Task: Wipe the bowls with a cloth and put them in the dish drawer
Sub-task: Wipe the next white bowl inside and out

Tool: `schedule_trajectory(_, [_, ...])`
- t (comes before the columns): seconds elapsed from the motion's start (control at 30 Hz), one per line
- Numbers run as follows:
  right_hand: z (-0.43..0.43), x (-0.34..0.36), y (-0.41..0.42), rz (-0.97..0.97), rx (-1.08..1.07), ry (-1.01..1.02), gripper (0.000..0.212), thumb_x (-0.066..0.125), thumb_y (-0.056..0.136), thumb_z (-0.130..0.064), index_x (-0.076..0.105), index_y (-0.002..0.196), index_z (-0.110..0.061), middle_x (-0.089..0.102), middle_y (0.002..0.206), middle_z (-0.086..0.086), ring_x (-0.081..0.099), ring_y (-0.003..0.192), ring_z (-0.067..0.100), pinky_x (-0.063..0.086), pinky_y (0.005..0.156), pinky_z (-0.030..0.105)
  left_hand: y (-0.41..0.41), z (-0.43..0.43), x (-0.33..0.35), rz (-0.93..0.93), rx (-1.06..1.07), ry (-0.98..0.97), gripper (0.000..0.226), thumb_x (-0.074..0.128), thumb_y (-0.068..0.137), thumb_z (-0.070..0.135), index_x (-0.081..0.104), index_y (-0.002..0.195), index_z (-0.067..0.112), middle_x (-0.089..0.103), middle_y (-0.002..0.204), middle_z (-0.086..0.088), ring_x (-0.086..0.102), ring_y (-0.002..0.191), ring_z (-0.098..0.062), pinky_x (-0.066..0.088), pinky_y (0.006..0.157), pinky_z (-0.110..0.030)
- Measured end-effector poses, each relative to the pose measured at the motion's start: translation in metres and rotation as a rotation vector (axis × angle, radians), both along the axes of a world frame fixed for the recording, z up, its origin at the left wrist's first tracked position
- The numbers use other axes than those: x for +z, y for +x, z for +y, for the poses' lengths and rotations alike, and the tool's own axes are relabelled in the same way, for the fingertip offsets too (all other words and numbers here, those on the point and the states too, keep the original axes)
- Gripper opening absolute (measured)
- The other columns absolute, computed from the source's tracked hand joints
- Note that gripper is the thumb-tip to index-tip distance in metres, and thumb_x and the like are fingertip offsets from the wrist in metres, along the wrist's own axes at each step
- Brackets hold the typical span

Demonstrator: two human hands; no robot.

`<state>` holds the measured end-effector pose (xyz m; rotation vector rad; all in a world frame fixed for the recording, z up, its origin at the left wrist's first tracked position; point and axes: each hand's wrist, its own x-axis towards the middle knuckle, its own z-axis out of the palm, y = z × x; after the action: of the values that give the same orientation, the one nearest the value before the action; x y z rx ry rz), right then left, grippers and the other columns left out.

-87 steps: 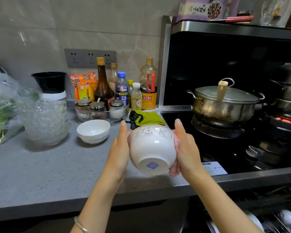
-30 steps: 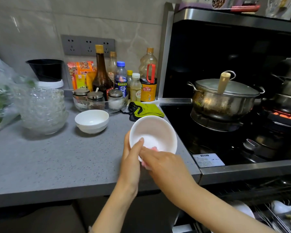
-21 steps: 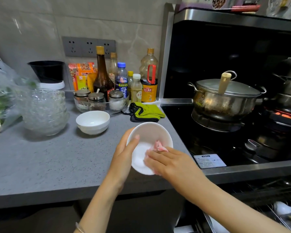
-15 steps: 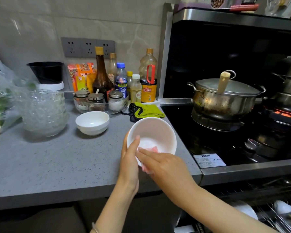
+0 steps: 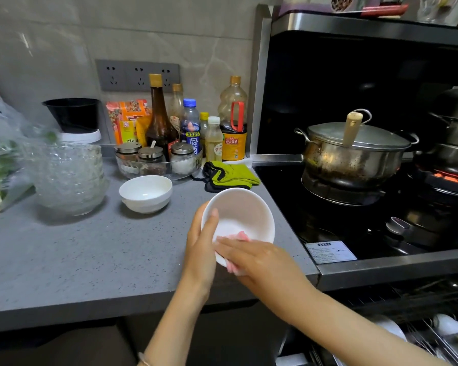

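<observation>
I hold a white bowl (image 5: 242, 215) tilted toward me above the counter's front right corner. My left hand (image 5: 202, 244) grips its left rim, thumb inside. My right hand (image 5: 259, 262) presses a pink cloth (image 5: 237, 237) against the bowl's inner wall, fingers fairly straight over the cloth. A second white bowl (image 5: 145, 192) stands upright on the grey counter (image 5: 77, 254) behind and to the left. The open dish drawer (image 5: 413, 336) with its wire rack shows at the lower right, under the stove.
A stack of glass bowls (image 5: 66, 178) stands at the left, beside a plastic bag of greens (image 5: 0, 159). Bottles and a tray of spice jars (image 5: 159, 162) line the wall. A green mitt (image 5: 230, 175) lies near the stove. A lidded steel pot (image 5: 352, 154) sits on a burner; another burner glows at far right.
The bowl turned from base toward me to opening toward me. My right hand has rubbed the pink cloth round inside it, now at the lower near wall.
</observation>
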<state>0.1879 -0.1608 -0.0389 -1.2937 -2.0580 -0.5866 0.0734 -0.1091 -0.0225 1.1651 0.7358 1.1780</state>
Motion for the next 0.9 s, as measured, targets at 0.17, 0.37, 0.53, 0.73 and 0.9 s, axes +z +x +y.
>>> schedule_trajectory(0.17, [-0.004,0.009,0.027,-0.28,-0.018,0.074,0.028,0.049,0.084,-0.013,0.076,0.092,-0.012,0.074,0.101,0.0,0.071,0.087,0.015,0.049,0.092,0.029,-0.016,0.008,0.009,0.077,-0.086,0.052,0.019,0.047,0.096,0.029,0.063,0.106,0.029,0.071,0.097,0.006,0.066,0.086,-0.006,0.048,0.07,-0.021])
schedule_trajectory(0.37, [0.001,0.008,-0.001,-0.034,-0.086,0.06,0.031,0.046,0.084,-0.018,0.076,0.092,-0.019,0.074,0.092,-0.01,0.071,0.079,0.01,0.053,0.066,0.02,0.009,-0.012,0.0,-0.109,0.031,-0.054,0.021,0.054,0.092,0.021,0.061,0.111,0.026,0.071,0.102,-0.008,0.069,0.093,-0.021,0.053,0.069,-0.033])
schedule_trajectory(0.53, [0.002,0.006,0.016,-0.158,-0.002,0.063,0.031,0.047,0.085,-0.018,0.076,0.097,-0.013,0.073,0.103,0.0,0.07,0.09,0.015,0.043,0.097,0.028,-0.003,0.002,0.008,0.003,0.0,-0.028,0.031,0.047,0.095,0.035,0.062,0.117,0.019,0.069,0.11,-0.01,0.066,0.1,-0.021,0.053,0.079,-0.032])
schedule_trajectory(0.73, [-0.001,0.007,0.018,-0.235,-0.103,0.155,0.03,0.048,0.084,-0.015,0.077,0.092,-0.012,0.074,0.098,0.002,0.071,0.084,0.017,0.051,0.087,0.028,-0.003,0.001,0.009,-0.007,-0.047,0.015,0.022,0.053,0.093,0.025,0.062,0.114,0.026,0.071,0.1,0.002,0.068,0.088,-0.008,0.051,0.066,-0.02])
schedule_trajectory(0.9, [0.006,-0.004,-0.011,-0.026,-0.136,0.072,0.031,0.046,0.088,-0.02,0.074,0.1,-0.014,0.073,0.1,-0.006,0.07,0.08,0.016,0.051,0.072,0.024,0.012,-0.01,0.004,-0.072,0.061,0.008,0.021,0.049,0.097,0.023,0.061,0.114,0.027,0.068,0.105,-0.003,0.066,0.094,-0.016,0.05,0.061,-0.018])
